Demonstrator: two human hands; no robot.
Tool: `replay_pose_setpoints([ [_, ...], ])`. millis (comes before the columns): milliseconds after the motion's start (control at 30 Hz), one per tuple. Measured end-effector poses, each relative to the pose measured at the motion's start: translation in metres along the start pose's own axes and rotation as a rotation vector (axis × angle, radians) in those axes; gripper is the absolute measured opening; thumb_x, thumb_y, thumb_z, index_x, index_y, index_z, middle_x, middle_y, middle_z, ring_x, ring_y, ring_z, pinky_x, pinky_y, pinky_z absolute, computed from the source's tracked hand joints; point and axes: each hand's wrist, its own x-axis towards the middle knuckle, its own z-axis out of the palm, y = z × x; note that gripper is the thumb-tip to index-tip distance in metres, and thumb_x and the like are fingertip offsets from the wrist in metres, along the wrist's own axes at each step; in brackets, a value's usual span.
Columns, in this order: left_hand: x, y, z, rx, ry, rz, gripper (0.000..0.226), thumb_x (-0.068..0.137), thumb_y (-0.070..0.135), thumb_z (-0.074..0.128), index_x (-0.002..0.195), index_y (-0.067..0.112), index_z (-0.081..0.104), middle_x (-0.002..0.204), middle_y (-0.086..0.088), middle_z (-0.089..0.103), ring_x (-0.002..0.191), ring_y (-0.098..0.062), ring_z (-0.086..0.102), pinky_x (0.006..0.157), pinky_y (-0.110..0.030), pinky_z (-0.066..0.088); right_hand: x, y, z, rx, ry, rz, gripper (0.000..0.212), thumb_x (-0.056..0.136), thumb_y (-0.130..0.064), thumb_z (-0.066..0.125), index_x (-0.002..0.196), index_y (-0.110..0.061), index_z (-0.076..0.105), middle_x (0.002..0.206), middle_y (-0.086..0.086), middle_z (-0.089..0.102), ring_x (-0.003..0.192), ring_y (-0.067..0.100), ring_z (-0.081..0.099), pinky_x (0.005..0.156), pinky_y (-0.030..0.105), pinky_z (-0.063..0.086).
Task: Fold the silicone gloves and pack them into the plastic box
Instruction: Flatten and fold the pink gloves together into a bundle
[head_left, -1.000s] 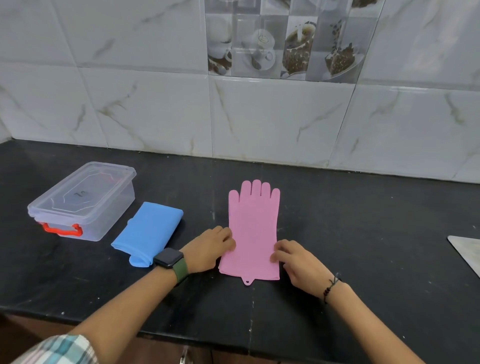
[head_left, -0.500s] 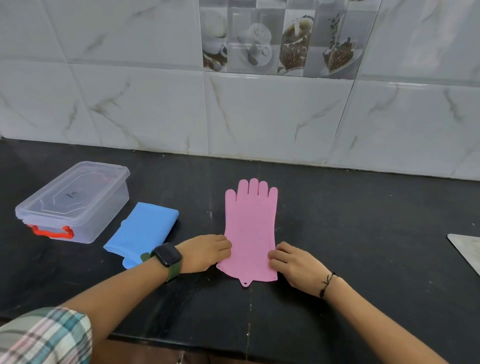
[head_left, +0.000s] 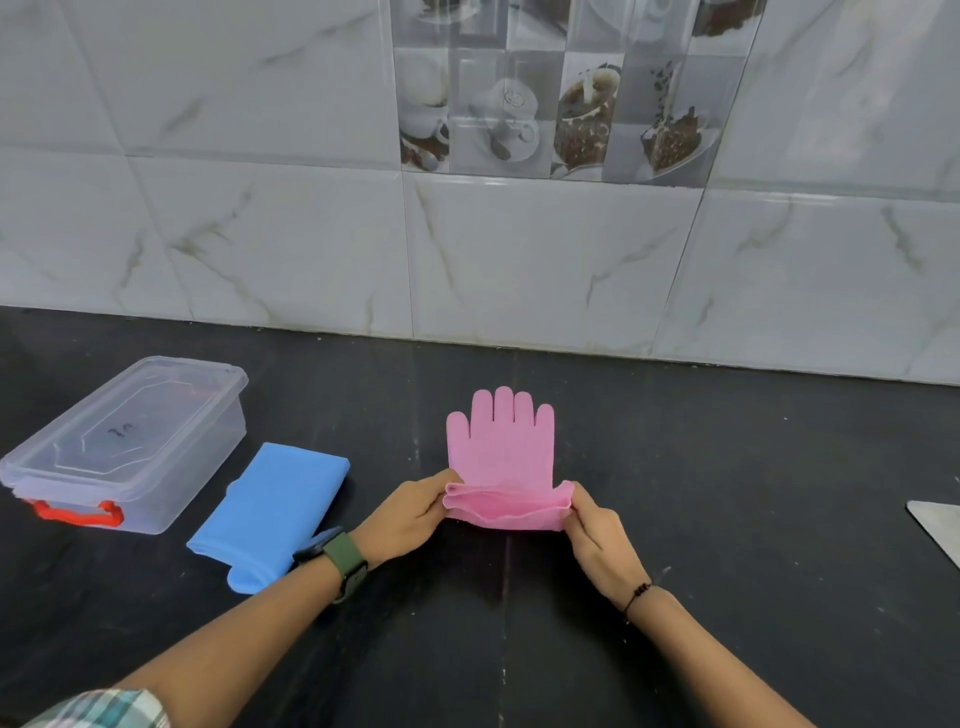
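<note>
Lying fingers-away on the black stone counter (head_left: 727, 519), the flat pink silicone glove (head_left: 501, 447) has its cuff end raised off the surface, the left hand (head_left: 410, 514) and right hand (head_left: 597, 540) each pinching one cuff corner between thumb and fingertips. To its left rests a folded blue silicone glove (head_left: 275, 504). Beyond that sits the clear lidded plastic box (head_left: 130, 441) with a red latch.

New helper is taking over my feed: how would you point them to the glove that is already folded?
On the black countertop, start at the clear plastic box with red latch at far left. The blue glove lies just right of it, folded into a flat pad. Unlike the pink glove, whose cuff the left hand and right hand hold, no hand holds it.
</note>
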Motion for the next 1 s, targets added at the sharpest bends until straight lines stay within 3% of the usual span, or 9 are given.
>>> replay_pose_setpoints([
  [100, 0.011, -0.001, 0.001, -0.095, 0.056, -0.110, 0.027, 0.103, 0.019, 0.031, 0.117, 0.024, 0.053, 0.100, -0.006, 0.068, 0.079, -0.010, 0.057, 0.078, -0.028, 0.046, 0.017, -0.003, -0.001, 0.102, 0.091, 0.085, 0.027, 0.098, -0.011, 0.033, 0.112, -0.025, 0.051, 0.070, 0.008, 0.055, 0.059, 0.013, 0.042, 0.057, 0.027, 0.037],
  [200, 0.025, 0.000, 0.001, -0.109, 0.096, -0.226, 0.019, 0.101, 0.019, 0.031, 0.095, 0.010, 0.047, 0.098, -0.022, 0.062, 0.077, -0.019, 0.050, 0.074, -0.039, 0.047, 0.032, -0.008, 0.001, 0.194, 0.175, 0.181, 0.022, 0.097, -0.012, 0.034, 0.101, -0.020, 0.054, 0.074, 0.012, 0.060, 0.063, 0.018, 0.051, 0.064, 0.037, 0.049],
  [333, 0.039, -0.001, 0.005, -0.179, 0.131, -0.332, 0.017, 0.099, 0.016, 0.035, 0.087, 0.010, 0.044, 0.093, -0.016, 0.058, 0.080, -0.021, 0.050, 0.077, -0.038, 0.047, 0.051, -0.003, 0.006, 0.156, 0.231, 0.335, 0.018, 0.090, -0.006, 0.035, 0.082, -0.002, 0.051, 0.067, 0.009, 0.053, 0.062, 0.023, 0.046, 0.059, 0.035, 0.042],
  [433, 0.044, -0.005, 0.009, -0.213, 0.175, -0.401, 0.016, 0.097, 0.012, 0.039, 0.086, 0.008, 0.049, 0.088, -0.012, 0.056, 0.077, -0.020, 0.049, 0.073, -0.032, 0.045, 0.065, -0.003, 0.009, 0.014, 0.215, 0.405, 0.018, 0.089, -0.007, 0.035, 0.081, -0.009, 0.051, 0.074, 0.010, 0.058, 0.067, 0.026, 0.052, 0.061, 0.035, 0.045],
  [567, 0.050, -0.005, 0.010, -0.250, 0.230, -0.446, 0.015, 0.094, 0.008, 0.041, 0.084, 0.006, 0.052, 0.082, -0.010, 0.054, 0.073, -0.020, 0.048, 0.069, -0.031, 0.044, 0.077, -0.006, 0.012, -0.153, 0.206, 0.434, 0.019, 0.090, -0.009, 0.037, 0.091, -0.005, 0.055, 0.085, 0.013, 0.064, 0.078, 0.031, 0.061, 0.065, 0.037, 0.049],
  [667, 0.055, -0.004, 0.009, -0.250, 0.252, -0.474, 0.014, 0.093, 0.008, 0.041, 0.082, 0.008, 0.050, 0.080, -0.010, 0.052, 0.071, -0.021, 0.047, 0.066, -0.031, 0.044, 0.082, -0.006, 0.015, -0.216, 0.212, 0.442, 0.015, 0.090, -0.009, 0.037, 0.088, -0.006, 0.051, 0.081, 0.012, 0.062, 0.073, 0.030, 0.059, 0.061, 0.036, 0.046],
  [767, 0.063, -0.003, 0.008, -0.224, 0.249, -0.515, 0.021, 0.094, 0.013, 0.040, 0.073, 0.011, 0.043, 0.073, -0.006, 0.049, 0.058, -0.016, 0.045, 0.053, -0.024, 0.042, 0.088, -0.006, 0.015, -0.266, 0.205, 0.455, 0.010, 0.090, -0.009, 0.037, 0.083, -0.011, 0.043, 0.076, 0.007, 0.054, 0.066, 0.024, 0.049, 0.055, 0.029, 0.038],
  [867, 0.069, -0.001, 0.008, -0.151, 0.246, -0.535, 0.030, 0.094, 0.022, 0.042, 0.065, 0.015, 0.037, 0.070, -0.005, 0.049, 0.052, -0.016, 0.044, 0.054, -0.026, 0.042, 0.092, -0.006, 0.014, -0.288, 0.179, 0.457, 0.007, 0.088, -0.009, 0.038, 0.089, -0.014, 0.043, 0.077, 0.004, 0.054, 0.063, 0.020, 0.049, 0.049, 0.025, 0.034],
  [1000, 0.075, 0.002, 0.008, -0.012, 0.202, -0.581, 0.027, 0.094, 0.023, 0.041, 0.068, 0.016, 0.038, 0.074, -0.004, 0.048, 0.065, -0.021, 0.049, 0.066, -0.032, 0.043, 0.093, -0.003, 0.016, -0.325, 0.190, 0.447, 0.028, 0.086, -0.007, 0.040, 0.113, -0.014, 0.041, 0.063, -0.003, 0.049, 0.055, 0.017, 0.048, 0.044, 0.023, 0.031],
])
